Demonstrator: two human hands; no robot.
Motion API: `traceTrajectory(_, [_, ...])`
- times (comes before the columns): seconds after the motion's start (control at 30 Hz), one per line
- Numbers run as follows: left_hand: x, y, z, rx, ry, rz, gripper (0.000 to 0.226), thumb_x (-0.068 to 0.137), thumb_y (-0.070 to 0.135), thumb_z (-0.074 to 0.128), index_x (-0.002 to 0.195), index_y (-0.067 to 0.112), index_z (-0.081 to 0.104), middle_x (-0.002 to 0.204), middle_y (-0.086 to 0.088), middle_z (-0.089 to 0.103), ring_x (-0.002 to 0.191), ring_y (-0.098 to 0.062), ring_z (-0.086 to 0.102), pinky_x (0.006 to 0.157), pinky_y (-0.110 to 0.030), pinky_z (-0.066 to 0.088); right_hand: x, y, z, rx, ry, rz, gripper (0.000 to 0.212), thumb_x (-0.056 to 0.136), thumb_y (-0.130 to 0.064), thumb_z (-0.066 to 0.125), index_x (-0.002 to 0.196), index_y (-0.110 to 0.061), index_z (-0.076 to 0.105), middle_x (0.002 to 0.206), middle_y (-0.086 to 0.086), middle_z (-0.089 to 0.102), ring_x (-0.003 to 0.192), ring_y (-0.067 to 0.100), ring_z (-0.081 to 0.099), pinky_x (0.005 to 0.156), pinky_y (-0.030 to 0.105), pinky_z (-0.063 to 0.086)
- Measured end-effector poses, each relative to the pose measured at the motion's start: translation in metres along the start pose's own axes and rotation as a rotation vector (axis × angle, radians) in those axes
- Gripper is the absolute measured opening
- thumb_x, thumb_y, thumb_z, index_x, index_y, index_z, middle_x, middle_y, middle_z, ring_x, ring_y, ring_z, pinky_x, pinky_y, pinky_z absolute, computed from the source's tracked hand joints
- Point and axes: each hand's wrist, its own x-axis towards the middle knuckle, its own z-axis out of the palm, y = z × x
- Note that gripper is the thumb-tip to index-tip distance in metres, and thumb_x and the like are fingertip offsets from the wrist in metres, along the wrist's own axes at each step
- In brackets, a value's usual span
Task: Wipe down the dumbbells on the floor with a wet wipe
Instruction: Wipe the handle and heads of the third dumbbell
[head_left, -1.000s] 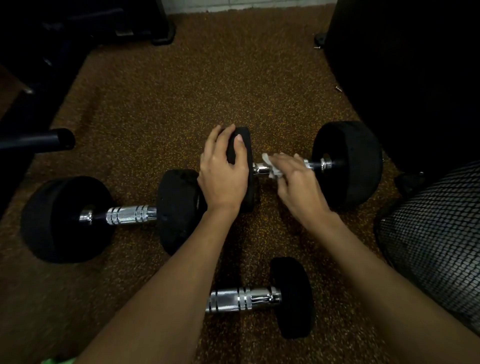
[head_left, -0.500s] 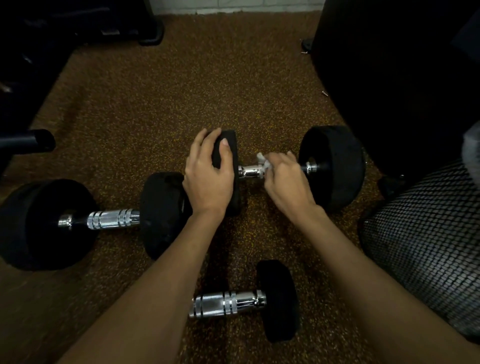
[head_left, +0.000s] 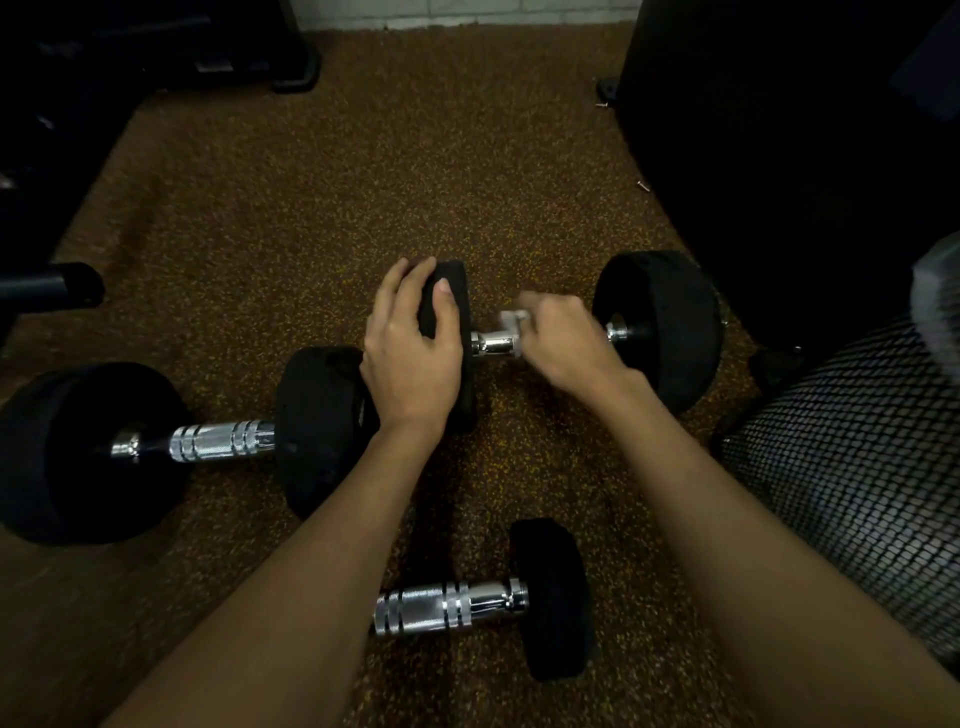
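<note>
Three black dumbbells with chrome handles lie on the brown speckled floor. My left hand (head_left: 413, 353) grips the left weight head of the far dumbbell (head_left: 660, 327). My right hand (head_left: 563, 343) is closed around that dumbbell's chrome handle with a white wet wipe (head_left: 514, 319) bunched under its fingers; the hand is blurred. A second dumbbell (head_left: 218, 441) lies at the left, its right head touching my left wrist. A third dumbbell (head_left: 550, 597) lies near me, its left end hidden under my left forearm.
A black mesh basket (head_left: 852, 478) stands at the right. Behind it rises a large black object (head_left: 779, 145). Dark gym equipment and a black bar end (head_left: 57, 286) fill the left side. Two small screws (head_left: 643, 184) lie on the floor near the black object.
My right hand with the wipe has slid along the far dumbbell's handle and is blurred in motion. My left hand keeps its grip on the weight head. The view shifted slightly.
</note>
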Motion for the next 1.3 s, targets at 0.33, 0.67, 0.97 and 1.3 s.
traceTrajectory(0.33, [0.000, 0.000, 0.000, 0.009, 0.003, 0.005, 0.038, 0.096, 0.041, 0.040, 0.128, 0.027, 0.057, 0.141, 0.005, 0.048, 0.127, -0.011, 0.046, 0.096, -0.020, 0.033, -0.028, -0.008, 0.032, -0.029, 0.171, -0.156, 0.041, 0.087, 0.005, 0.046, 0.124, -0.006, 0.058, 0.118, 0.012, 0.063, 0.113, 0.027, 0.055, 0.112, 0.035, 0.028])
traceTrajectory(0.67, [0.001, 0.001, 0.000, 0.001, -0.008, -0.007, 0.037, 0.097, 0.040, 0.041, 0.127, 0.028, 0.057, 0.141, 0.005, 0.047, 0.128, -0.011, 0.045, 0.096, -0.020, 0.030, -0.042, 0.020, 0.009, -0.319, 0.267, 0.103, 0.042, 0.090, -0.004, 0.053, 0.131, 0.005, 0.048, 0.113, 0.017, 0.047, 0.101, 0.031, 0.046, 0.080, 0.036, 0.047])
traceTrajectory(0.97, [0.001, 0.000, 0.000, -0.003, -0.006, -0.001, 0.037, 0.097, 0.041, 0.041, 0.128, 0.027, 0.057, 0.141, 0.004, 0.047, 0.129, -0.011, 0.045, 0.097, -0.021, 0.033, -0.055, 0.017, 0.017, -0.264, 0.186, 0.074, 0.055, 0.091, -0.001, 0.049, 0.143, 0.003, 0.031, 0.125, 0.019, 0.042, 0.109, 0.032, 0.044, 0.082, 0.034, 0.047])
traceTrajectory(1.3, [0.002, 0.001, 0.001, 0.007, 0.002, -0.009, 0.037, 0.097, 0.039, 0.041, 0.127, 0.026, 0.058, 0.141, 0.004, 0.048, 0.129, -0.011, 0.045, 0.096, -0.018, 0.029, -0.040, -0.004, 0.021, -0.271, 0.199, 0.163, 0.041, 0.093, 0.000, 0.046, 0.133, 0.004, 0.037, 0.128, 0.017, 0.036, 0.114, 0.031, 0.042, 0.088, 0.031, 0.047])
